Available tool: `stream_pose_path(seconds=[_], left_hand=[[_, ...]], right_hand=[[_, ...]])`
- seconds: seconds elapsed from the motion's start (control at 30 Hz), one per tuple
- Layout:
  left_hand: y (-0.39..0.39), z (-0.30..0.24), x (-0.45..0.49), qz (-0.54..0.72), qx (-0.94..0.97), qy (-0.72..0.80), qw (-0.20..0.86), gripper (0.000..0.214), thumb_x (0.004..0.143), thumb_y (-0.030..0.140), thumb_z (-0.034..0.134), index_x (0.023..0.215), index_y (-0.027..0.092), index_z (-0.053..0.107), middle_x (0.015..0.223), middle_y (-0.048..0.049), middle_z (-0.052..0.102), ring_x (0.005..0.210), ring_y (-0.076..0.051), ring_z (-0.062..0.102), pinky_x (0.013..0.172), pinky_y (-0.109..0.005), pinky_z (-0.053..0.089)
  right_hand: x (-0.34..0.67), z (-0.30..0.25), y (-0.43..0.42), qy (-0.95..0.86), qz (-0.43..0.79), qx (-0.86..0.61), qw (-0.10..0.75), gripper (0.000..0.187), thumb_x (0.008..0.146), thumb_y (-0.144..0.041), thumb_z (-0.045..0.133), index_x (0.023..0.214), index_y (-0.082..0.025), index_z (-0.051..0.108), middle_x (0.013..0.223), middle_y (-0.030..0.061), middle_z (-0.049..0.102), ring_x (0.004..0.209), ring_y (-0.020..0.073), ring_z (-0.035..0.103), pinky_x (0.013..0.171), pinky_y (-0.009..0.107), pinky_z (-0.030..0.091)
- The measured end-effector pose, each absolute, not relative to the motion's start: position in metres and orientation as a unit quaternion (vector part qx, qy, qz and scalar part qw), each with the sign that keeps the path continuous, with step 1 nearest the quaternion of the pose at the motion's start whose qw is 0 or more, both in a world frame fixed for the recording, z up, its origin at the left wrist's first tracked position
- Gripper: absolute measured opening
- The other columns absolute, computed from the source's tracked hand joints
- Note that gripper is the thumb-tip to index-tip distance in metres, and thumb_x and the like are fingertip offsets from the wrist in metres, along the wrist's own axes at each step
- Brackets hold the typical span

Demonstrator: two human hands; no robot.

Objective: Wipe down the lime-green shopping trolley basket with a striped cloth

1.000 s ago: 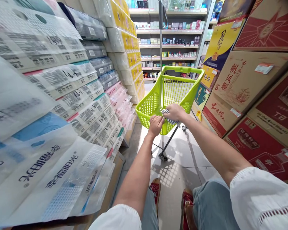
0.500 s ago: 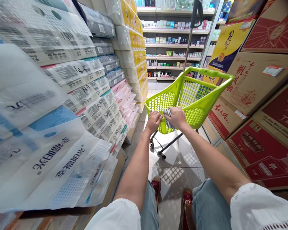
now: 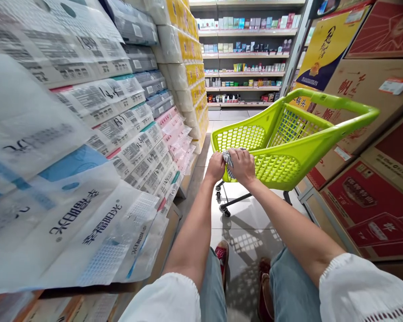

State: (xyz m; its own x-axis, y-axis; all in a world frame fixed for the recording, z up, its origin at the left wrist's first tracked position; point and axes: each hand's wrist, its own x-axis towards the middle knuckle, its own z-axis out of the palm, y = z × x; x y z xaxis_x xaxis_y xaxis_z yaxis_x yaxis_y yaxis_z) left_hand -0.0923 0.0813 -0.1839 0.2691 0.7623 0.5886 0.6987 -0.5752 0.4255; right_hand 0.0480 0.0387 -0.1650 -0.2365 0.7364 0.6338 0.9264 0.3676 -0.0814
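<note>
The green shopping cart [image 3: 278,172] has swung clockwise: its raised far end, aimed at the shelves [image 3: 248,56] a second ago, now points right toward the stacked boxes [image 3: 372,118], showing more of its mesh side. The dark loop [image 3: 327,10] atop its pole has shifted to the upper right. The right hand [image 3: 242,166] now lies flatter over the striped cloth [image 3: 227,157].

In bright light, we see the cart [image 3: 322,143] cast a lattice shadow [image 3: 250,241] on the floor [image 3: 242,222]; left-edge packs [image 3: 27,98] look stretched, smeary.
</note>
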Motion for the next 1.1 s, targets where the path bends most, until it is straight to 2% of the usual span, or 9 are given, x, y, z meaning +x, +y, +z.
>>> stream_pose_path(seconds=[0.13, 0.33, 0.5, 0.67, 0.73, 0.83, 1.0, 1.1], left_hand=[[0.081, -0.186, -0.094, 0.381, 0.801, 0.461, 0.027, 0.020, 0.092, 0.021, 0.033, 0.082, 0.023, 0.050, 0.090, -0.0042, 0.060, 0.095, -0.018, 0.053, 0.105, -0.037, 0.034], [0.079, -0.183, -0.086, 0.412, 0.778, 0.472, 0.046, 0.024, 0.093, 0.024, 0.031, 0.072, 0.024, 0.044, 0.083, -0.0038, 0.056, 0.089, -0.019, 0.051, 0.095, -0.036, 0.040], [0.080, -0.186, -0.077, 0.433, 0.773, 0.461, 0.059, 0.026, 0.093, 0.025, 0.032, 0.069, 0.023, 0.041, 0.079, -0.0026, 0.056, 0.084, -0.018, 0.050, 0.098, -0.036, 0.038], [0.083, -0.188, -0.075, 0.439, 0.773, 0.452, 0.073, 0.019, 0.089, 0.018, 0.035, 0.076, 0.022, 0.048, 0.089, -0.0043, 0.060, 0.093, -0.018, 0.052, 0.099, -0.036, 0.038], [0.082, -0.186, -0.078, 0.428, 0.782, 0.447, 0.072, 0.018, 0.088, 0.016, 0.036, 0.079, 0.022, 0.050, 0.091, -0.0041, 0.061, 0.094, -0.018, 0.053, 0.101, -0.036, 0.036], [0.082, -0.183, -0.082, 0.401, 0.797, 0.447, 0.072, 0.021, 0.091, 0.022, 0.035, 0.075, 0.023, 0.049, 0.086, -0.0028, 0.061, 0.088, -0.018, 0.052, 0.100, -0.035, 0.038], [0.081, -0.182, -0.081, 0.416, 0.787, 0.450, 0.071, 0.025, 0.094, 0.028, 0.034, 0.072, 0.023, 0.045, 0.081, -0.0019, 0.058, 0.086, -0.017, 0.052, 0.102, -0.034, 0.036], [0.081, -0.182, -0.079, 0.404, 0.790, 0.456, 0.068, 0.025, 0.094, 0.027, 0.033, 0.074, 0.023, 0.047, 0.084, -0.0023, 0.059, 0.088, -0.017, 0.052, 0.104, -0.035, 0.034]], right_hand=[[0.075, -0.173, 0.044, -0.789, -0.187, -0.521, 0.267, 0.046, 0.092, -0.037, 0.036, 0.135, -0.025, 0.044, 0.137, 0.0125, 0.047, 0.115, 0.0321, 0.042, 0.089, 0.046, 0.033], [0.139, -0.175, 0.045, -0.688, -0.237, -0.591, 0.348, 0.049, 0.089, -0.043, 0.041, 0.130, -0.017, 0.049, 0.130, 0.0190, 0.049, 0.113, 0.0341, 0.043, 0.091, 0.049, 0.034], [0.107, -0.176, 0.040, -0.661, -0.208, -0.610, 0.383, 0.051, 0.090, -0.044, 0.038, 0.131, -0.016, 0.049, 0.128, 0.0190, 0.050, 0.114, 0.0340, 0.042, 0.093, 0.049, 0.034], [0.051, -0.178, 0.036, -0.733, -0.152, -0.589, 0.305, 0.050, 0.091, -0.042, 0.036, 0.137, -0.022, 0.044, 0.138, 0.0160, 0.043, 0.118, 0.0342, 0.040, 0.093, 0.048, 0.033], [0.052, -0.178, 0.036, -0.759, -0.150, -0.573, 0.270, 0.048, 0.092, -0.039, 0.036, 0.138, -0.027, 0.043, 0.141, 0.0123, 0.042, 0.120, 0.0332, 0.039, 0.094, 0.048, 0.032], [0.080, -0.177, 0.039, -0.786, -0.168, -0.541, 0.249, 0.042, 0.093, -0.036, 0.036, 0.132, -0.031, 0.049, 0.138, 0.0089, 0.046, 0.118, 0.0314, 0.042, 0.093, 0.047, 0.032], [0.130, -0.180, 0.038, -0.722, -0.220, -0.567, 0.331, 0.047, 0.089, -0.049, 0.043, 0.125, -0.023, 0.055, 0.135, 0.0145, 0.046, 0.118, 0.0330, 0.042, 0.095, 0.048, 0.033], [0.133, -0.185, 0.035, -0.699, -0.221, -0.578, 0.360, 0.049, 0.086, -0.052, 0.045, 0.124, -0.022, 0.055, 0.137, 0.0154, 0.043, 0.122, 0.0348, 0.038, 0.097, 0.050, 0.031]])
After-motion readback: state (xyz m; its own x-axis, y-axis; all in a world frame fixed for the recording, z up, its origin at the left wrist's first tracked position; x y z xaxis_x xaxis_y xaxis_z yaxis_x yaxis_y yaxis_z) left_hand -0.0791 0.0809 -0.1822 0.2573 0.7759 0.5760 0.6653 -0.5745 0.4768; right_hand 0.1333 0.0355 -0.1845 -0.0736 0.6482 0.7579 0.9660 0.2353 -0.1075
